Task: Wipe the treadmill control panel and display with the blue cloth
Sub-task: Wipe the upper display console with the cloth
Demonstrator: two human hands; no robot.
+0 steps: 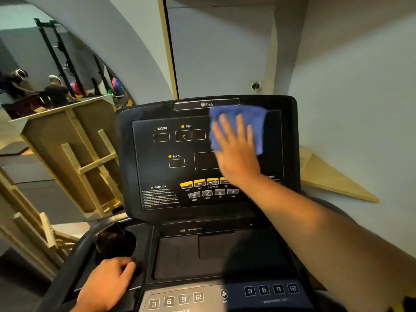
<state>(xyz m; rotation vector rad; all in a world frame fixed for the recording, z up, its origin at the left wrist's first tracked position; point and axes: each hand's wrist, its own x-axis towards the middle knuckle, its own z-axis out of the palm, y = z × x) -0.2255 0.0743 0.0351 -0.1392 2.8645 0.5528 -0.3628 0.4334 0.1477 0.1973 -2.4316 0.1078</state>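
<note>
Only one view to go on, the head cam, so here goes. Your right hand (236,152) was flat on the blue cloth (238,129), fingers straight and a little spread, pressing it against the upper right part of the display (171,158). No pinch there, just palm and fingers holding the cloth to the screen. The cloth sat just under the top logo bar, covering whatever readouts are on that side, and the hand looked a bit blurred.

Your left hand (105,282) was down at the lower left, fingers curled over the edge of the console by the cup holder (132,242), which had a dark phone-like thing in it.

Progress-wise, I'd say you were somewhere in the middle at best. You can't really tell clean from dirty on that black glass. The INCLINE, TIME and PULSE side, the yellow button row (198,183), and the lower control panel (175,300) with the 3-6-9-12 keys all had no cloth on them, so I'd guess those were left to do.
</note>
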